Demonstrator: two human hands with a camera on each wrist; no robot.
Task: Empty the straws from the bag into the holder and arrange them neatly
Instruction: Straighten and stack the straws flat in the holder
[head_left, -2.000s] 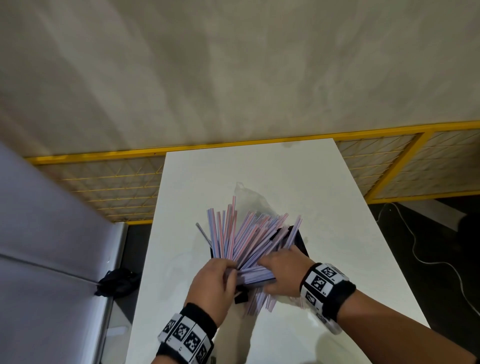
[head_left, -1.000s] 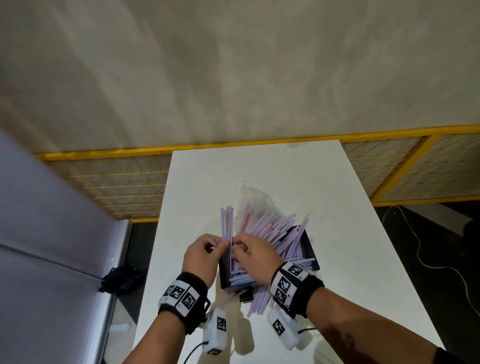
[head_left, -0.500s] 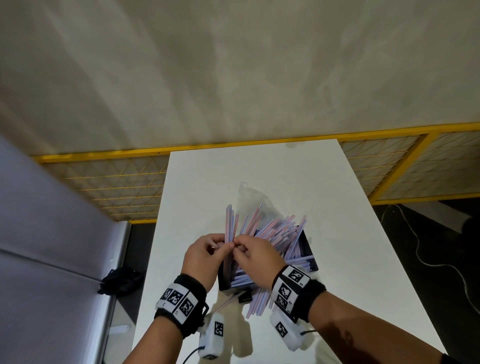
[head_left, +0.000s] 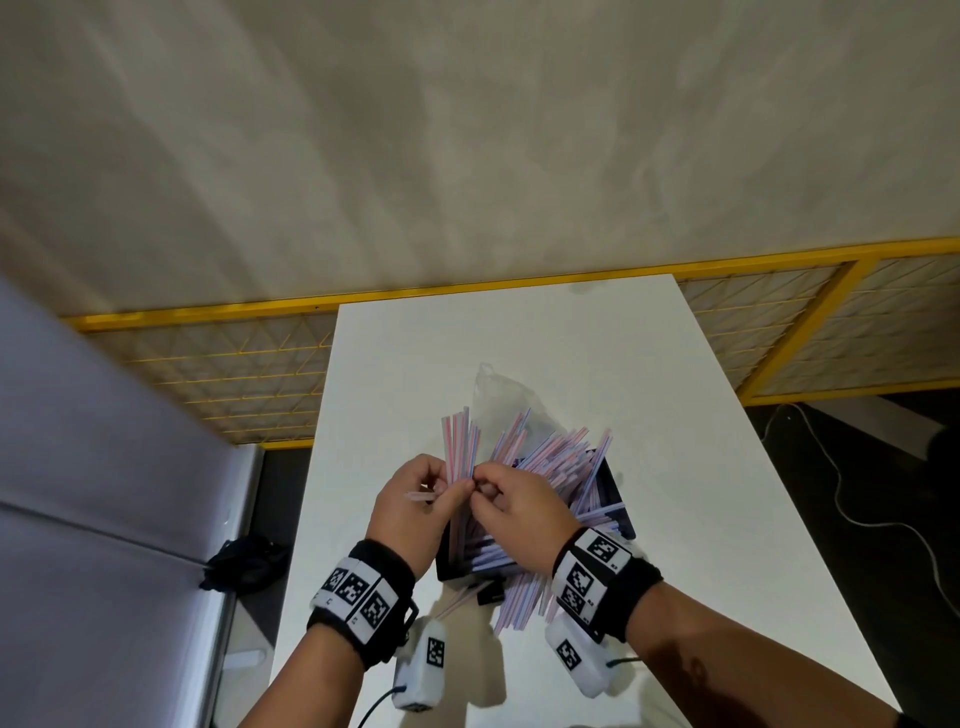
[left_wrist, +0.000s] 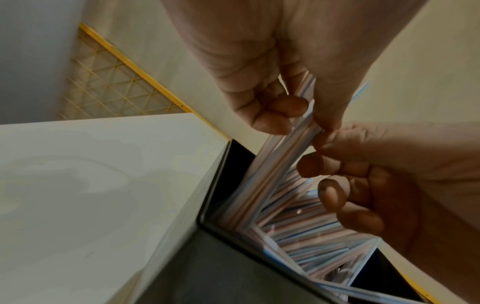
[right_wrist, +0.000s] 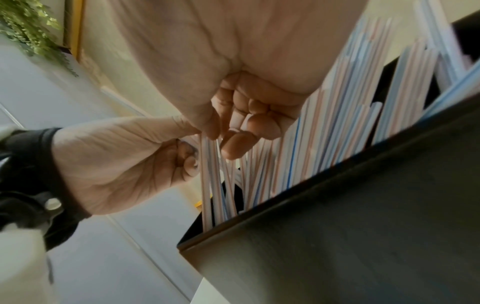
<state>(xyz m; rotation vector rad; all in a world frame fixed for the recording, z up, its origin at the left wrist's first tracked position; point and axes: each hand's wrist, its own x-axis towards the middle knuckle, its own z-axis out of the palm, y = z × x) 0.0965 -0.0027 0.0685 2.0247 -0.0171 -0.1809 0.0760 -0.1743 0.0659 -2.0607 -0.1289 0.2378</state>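
Note:
A black box holder (head_left: 618, 499) (left_wrist: 207, 267) (right_wrist: 350, 216) stands on the white table (head_left: 701, 493), packed with pink and blue striped straws (head_left: 561, 457) (right_wrist: 324, 133) that lean every way. My left hand (head_left: 415, 499) (right_wrist: 122, 164) and right hand (head_left: 514, 509) (left_wrist: 363, 174) meet above its left corner. Both pinch one small upright bunch of straws (head_left: 460, 441) (left_wrist: 280, 164) (right_wrist: 210, 174) whose lower ends reach into the holder. A single straw (head_left: 418, 497) also lies across my left fingers. The clear empty bag (head_left: 501, 392) lies flat beyond the holder.
More loose straws (head_left: 519, 603) lie on the table in front of the holder, by a small black object (head_left: 491, 592). A yellow mesh fence (head_left: 208, 374) runs behind the table. A grey partition (head_left: 93, 467) stands on the left and a cable (head_left: 857, 509) lies on the floor at right.
Two seconds ago both hands pressed the splayed straw heap low at the holder's near side. They then rose to its left corner and pinched a small bunch, now held upright.

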